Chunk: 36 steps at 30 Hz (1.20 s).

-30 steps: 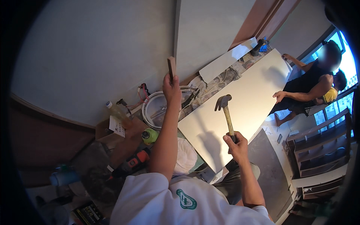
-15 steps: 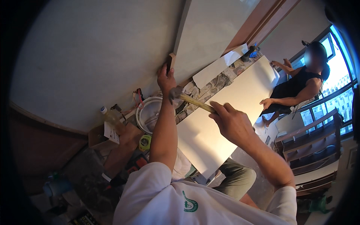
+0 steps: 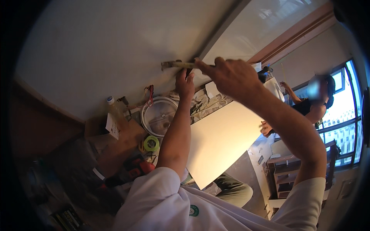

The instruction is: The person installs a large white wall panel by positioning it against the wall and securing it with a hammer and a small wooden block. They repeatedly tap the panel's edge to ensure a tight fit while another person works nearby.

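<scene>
The hammer (image 3: 185,65) lies nearly level across my view of the wall panel (image 3: 111,57), its head to the left and its handle running right into the right hand (image 3: 236,76); that hand's fingers are wrapped round the handle, with no slack that I can see. The left hand (image 3: 185,85) is the nearer one to the hammer's head; its fingers and thumb are raised and closed in on a narrow dark block (image 3: 188,71), mostly hidden, by the lower end of the panel's grey edge strip (image 3: 223,30). The handle crosses just above those fingertips, the head a little beyond them to the left; whether the hammer touches the block, I cannot tell. Below both hands lies the white board (image 3: 221,140), its upper-left edge beside the left forearm; by its right edge a co-worker's hand (image 3: 265,128) shows, blurred.
</scene>
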Tool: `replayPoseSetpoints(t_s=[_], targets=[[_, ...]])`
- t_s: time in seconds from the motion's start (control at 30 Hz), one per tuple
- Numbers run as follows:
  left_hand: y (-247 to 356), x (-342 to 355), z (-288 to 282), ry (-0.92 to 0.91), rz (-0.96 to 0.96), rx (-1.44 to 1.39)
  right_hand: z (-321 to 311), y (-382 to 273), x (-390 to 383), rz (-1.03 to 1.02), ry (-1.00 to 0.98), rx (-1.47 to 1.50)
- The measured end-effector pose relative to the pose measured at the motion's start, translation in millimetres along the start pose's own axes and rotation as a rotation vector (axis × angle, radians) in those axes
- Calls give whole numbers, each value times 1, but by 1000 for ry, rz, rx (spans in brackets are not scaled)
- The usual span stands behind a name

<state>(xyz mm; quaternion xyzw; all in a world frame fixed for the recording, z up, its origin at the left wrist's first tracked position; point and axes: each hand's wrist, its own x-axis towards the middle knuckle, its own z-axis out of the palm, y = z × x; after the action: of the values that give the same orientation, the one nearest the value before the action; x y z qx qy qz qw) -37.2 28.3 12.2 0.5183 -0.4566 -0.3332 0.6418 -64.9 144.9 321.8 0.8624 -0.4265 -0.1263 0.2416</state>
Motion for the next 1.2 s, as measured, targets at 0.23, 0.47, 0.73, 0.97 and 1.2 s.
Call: replayPoseSetpoints(t_s=[0.23,0.47,0.73,0.97,1.2], targets=[[12,-2,-11,-8,140,-37,-16,8,36,-200,76,-67],[0,-2,1,62,176,31,5,21,56,-280,-4,-128],[1,1,-2,61,200,57,-16,6,69,-244,-164,-162],[4,-2,-5,60,204,53,-29,5,67,-142,-196,-128],[-1,0,-1,59,177,77,-75,35,50,-66,-124,-153]])
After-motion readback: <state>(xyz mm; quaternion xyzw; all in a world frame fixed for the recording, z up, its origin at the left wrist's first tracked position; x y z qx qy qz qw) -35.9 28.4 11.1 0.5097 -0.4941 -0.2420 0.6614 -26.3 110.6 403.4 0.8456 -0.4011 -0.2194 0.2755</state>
